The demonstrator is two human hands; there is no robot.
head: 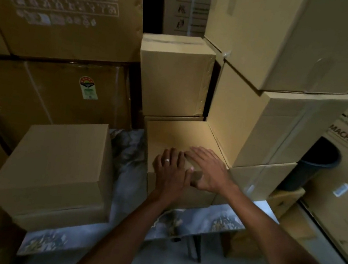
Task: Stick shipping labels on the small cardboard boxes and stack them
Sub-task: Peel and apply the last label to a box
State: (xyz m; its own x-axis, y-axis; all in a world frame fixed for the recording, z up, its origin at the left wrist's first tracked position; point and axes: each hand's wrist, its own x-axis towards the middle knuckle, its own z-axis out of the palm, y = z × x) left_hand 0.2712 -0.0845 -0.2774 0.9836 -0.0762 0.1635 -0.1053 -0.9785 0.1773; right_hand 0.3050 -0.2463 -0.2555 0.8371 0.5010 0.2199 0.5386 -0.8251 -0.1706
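Both of your hands lie on the top of the middle box [174, 138], at its near edge. Your left hand [170, 172] is flat with fingers spread, a ring on one finger. Your right hand [206, 170] is just beside it, fingers stretched forward and thumb pressed down at the box's front edge. Whether a label sits under your palms is hidden; the light is dim and nothing of it shows. The middle box rests on the counter [195, 222], whose front edge shows just below it. Left of the middle box stands another small box [58, 171], with a strip of bare counter between them. Behind it a box [173, 77] is stacked; right of it the tall stack [266, 127] touches its side.
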